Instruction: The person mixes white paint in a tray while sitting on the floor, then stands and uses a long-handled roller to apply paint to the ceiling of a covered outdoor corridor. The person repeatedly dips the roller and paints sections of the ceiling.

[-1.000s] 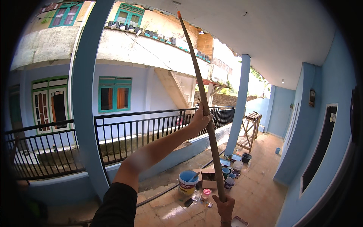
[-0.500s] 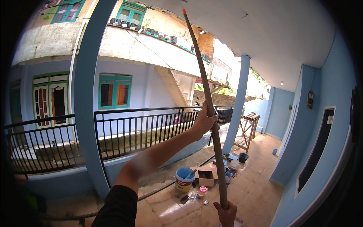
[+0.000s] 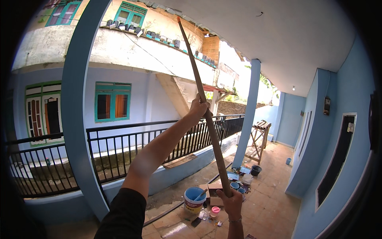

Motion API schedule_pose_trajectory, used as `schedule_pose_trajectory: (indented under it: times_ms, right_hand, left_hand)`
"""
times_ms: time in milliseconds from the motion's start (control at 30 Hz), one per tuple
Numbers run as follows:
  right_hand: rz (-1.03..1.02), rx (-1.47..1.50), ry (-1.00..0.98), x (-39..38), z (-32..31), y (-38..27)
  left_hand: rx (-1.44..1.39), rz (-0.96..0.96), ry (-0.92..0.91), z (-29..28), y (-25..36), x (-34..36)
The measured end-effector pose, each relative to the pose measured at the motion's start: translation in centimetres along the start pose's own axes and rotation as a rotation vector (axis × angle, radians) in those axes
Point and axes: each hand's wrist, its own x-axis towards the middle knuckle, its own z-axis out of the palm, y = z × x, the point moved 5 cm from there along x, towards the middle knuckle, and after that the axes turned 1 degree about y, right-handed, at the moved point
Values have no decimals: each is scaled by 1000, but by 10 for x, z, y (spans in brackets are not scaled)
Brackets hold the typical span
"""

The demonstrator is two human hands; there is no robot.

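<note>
On the blue-walled balcony with its white ceiling (image 3: 302, 44), the long wooden pole (image 3: 201, 95) has tilted slightly steeper, left hand (image 3: 199, 108) and right hand (image 3: 232, 204) both still gripping it.

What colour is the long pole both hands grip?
Brown, plain wood: the pole, seen in the head view.

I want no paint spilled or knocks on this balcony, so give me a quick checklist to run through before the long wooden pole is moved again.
1. Left hand grip on the wooden pole: closed around it, ok.
2. Right hand grip at the lower end: closed, ok.
3. Pole tip against the ceiling: contact cannot tell.
4. Open paint bucket on the floor below the pole: close by, not ok.
5. Small tins around it: crowded, not ok.
6. Railing: apart from the pole, ok.
</note>
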Motion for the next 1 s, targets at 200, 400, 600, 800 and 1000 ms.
schedule_pose_trajectory:
  times_ms: [200, 400, 600, 800, 1000]
  right_hand:
    - [3, -134, 44, -28, -8, 48]
    - [27, 44, 86, -126, -57, 69]
    - [75, 22, 41, -223, -111, 69]
    - [72, 92, 13, -255, -128, 33]
    - [99, 24, -14, -211, -91, 0]
  left_hand:
    - [-49, 22, -68, 14, -18, -38]
    - [-82, 82, -167, 59, -17, -155]
    - [-90, 63, -140, 86, 15, -267]
    - [-140, 77, -160, 85, 60, -292]
    - [-101, 64, -115, 44, 71, -232]
